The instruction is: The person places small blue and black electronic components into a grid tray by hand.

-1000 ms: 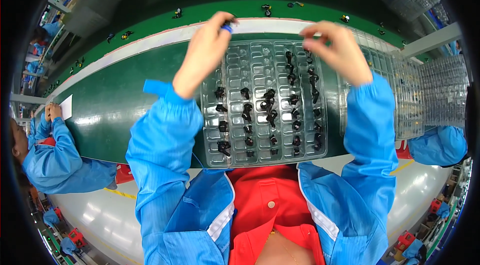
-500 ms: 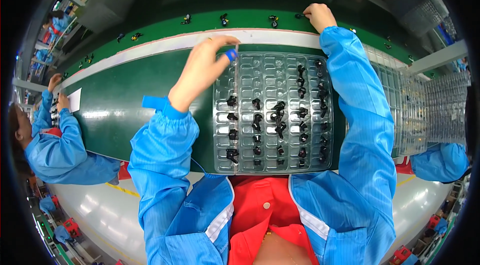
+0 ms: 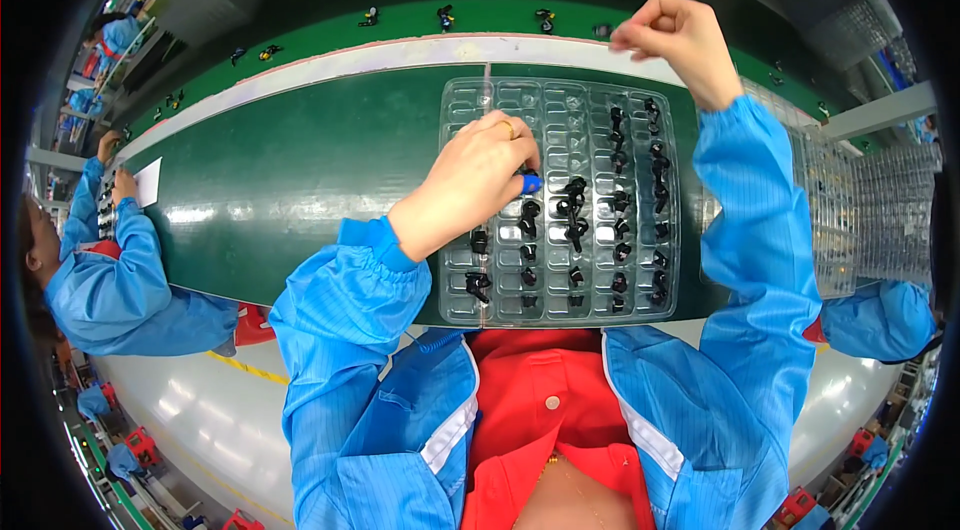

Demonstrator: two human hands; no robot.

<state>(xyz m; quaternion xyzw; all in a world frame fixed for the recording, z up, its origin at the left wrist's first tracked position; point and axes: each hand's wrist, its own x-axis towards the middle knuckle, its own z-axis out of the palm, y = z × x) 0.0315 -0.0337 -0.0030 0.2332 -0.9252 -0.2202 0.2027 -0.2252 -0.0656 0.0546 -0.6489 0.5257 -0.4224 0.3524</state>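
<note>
A clear plastic tray [image 3: 462, 305] with many pockets lies in front of me, partly filled with small black parts [image 3: 572, 210]. My left hand [image 3: 475, 170] is over its left half, with a blue cover on the thumb and a ring on one finger. Its thumb and fingers close on a small black part [image 3: 529, 172] at a pocket, mostly covered by the hand. Raised beyond the tray's far right corner is my right hand [image 3: 668, 35], fingers pinched. At its fingertips appears a blurred small dark part [image 3: 602, 31], just above the belt's near edge.
Small black parts [image 3: 445, 18] lie spaced along a green belt [image 3: 320, 38] behind a white rail [image 3: 350, 55]. Stacked clear trays [image 3: 885, 215] stand at the right. A co-worker in blue [image 3: 110, 270] sits at the left, beside a white sheet [image 3: 148, 182].
My left hand has come down from the tray's far left corner onto its pockets. My right hand has lifted back from the belt with the dark part. The view has shifted slightly.
</note>
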